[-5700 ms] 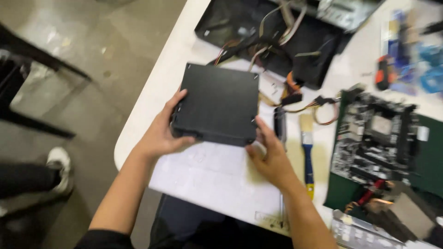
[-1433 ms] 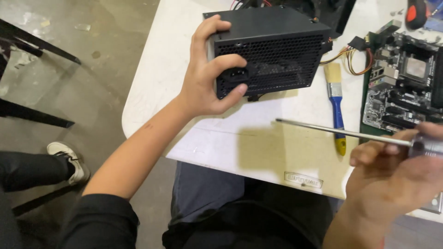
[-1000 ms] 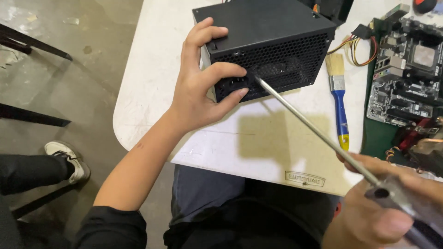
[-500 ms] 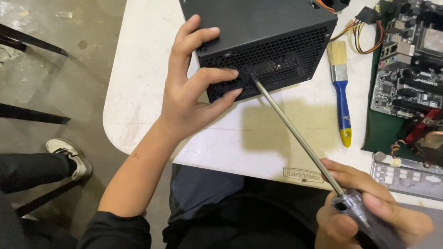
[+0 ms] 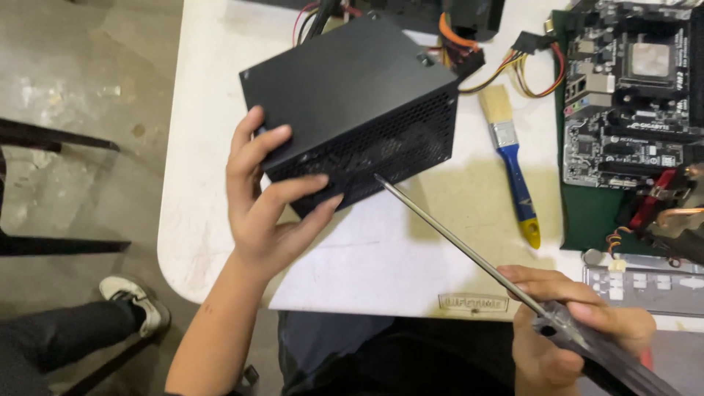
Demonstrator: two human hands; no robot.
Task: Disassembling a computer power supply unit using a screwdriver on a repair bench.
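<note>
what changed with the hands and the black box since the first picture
The right hand let go of the black power supply and took up a long screwdriver, its tip now at the perforated side. The left hand still grips the supply; the brush stays on the table.

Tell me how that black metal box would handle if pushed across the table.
The box is probably stiff: flat metal panels and a perforated grille. It looks fairly heavy for its size; the left hand grips one corner firmly. It would likely slide, not roll, though the attached cables may drag or snag.
</note>
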